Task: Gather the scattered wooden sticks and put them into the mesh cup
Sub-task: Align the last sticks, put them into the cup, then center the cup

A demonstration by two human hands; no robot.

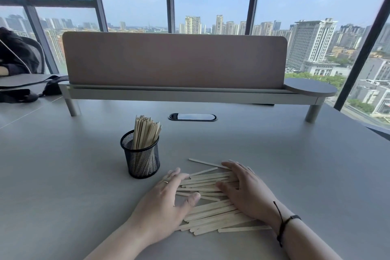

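Wooden sticks [211, 200] lie heaped just right of the mesh cup [141, 155], flanked by the spread left hand [166, 198] and right hand [244, 190]. Squeezing unevenly could fan them out; one stray stick [202, 161] beyond the heap could be missed.

Two bare forearms come up from the bottom edge, with no sleeves showing on either one. The left hand [166, 200] wears a thin gold-coloured ring [165, 182] on one finger (which finger is hard to tell from this angle). The right hand [244, 192] has no ring that can be seen. Around the right wrist runs a dark band [292, 218], narrow, with a small flat black block on its outer side. A thin dark cord [279, 224] also loops the same wrist, and one loose end hangs down along the forearm. Fingernails look short and unpainted.
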